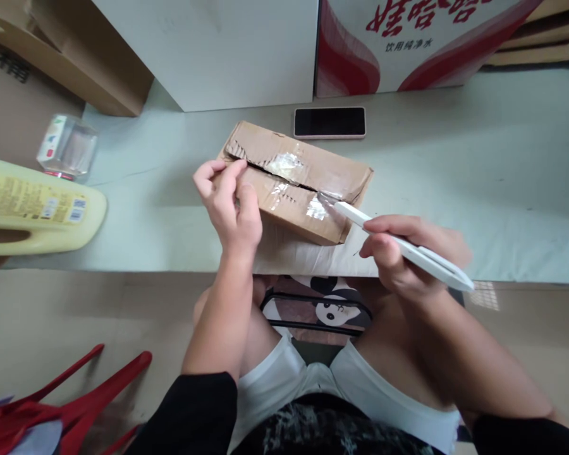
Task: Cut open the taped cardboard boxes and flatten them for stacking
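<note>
A small brown cardboard box (308,158) lies at an angle near the table's front edge. A dark slit runs along its top between torn cardboard edges and shiny strips of clear tape (287,165). My left hand (230,205) grips the box's left end, fingertips at the slit. In my right hand (408,253) is a white utility knife (427,262), held slanting down to the left. Its blade tip meets the box top by the slit's right part, over the tape; how deep it sits I cannot tell.
Behind the box lies a phone (329,123), screen up. A white panel (246,57) and a red-and-white carton (408,47) stand at the back. On the left are a yellow jug (42,205) and a clear plastic bottle (71,146). A red stool (76,404) stands below left.
</note>
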`<state>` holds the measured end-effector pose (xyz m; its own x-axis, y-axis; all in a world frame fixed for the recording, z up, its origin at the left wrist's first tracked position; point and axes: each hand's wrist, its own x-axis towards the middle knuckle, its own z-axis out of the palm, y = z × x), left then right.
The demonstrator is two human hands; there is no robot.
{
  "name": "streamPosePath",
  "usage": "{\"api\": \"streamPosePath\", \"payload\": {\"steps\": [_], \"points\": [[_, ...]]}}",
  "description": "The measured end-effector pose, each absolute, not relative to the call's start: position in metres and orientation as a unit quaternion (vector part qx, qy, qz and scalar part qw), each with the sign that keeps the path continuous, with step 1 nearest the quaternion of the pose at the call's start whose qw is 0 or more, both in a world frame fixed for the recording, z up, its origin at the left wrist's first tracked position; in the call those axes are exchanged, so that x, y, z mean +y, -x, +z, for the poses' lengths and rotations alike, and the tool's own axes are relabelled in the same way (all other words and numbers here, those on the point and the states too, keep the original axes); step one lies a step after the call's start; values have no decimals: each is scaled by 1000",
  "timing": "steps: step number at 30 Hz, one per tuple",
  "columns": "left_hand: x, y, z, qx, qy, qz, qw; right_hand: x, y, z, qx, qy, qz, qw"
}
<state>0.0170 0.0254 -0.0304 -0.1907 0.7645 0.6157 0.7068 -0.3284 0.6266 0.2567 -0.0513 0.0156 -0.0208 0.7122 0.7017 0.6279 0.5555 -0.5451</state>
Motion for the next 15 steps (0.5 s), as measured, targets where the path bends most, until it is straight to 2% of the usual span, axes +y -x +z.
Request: {"api": "streamPosePath", "payload": {"steps": [8,15], "points": [[25,-19,-27,593,-630,500,25,-44,-253,15,-732,468,111,483],[26,-16,-30,598,-630,494,35,-53,-258,18,-716,456,59,525]]}}
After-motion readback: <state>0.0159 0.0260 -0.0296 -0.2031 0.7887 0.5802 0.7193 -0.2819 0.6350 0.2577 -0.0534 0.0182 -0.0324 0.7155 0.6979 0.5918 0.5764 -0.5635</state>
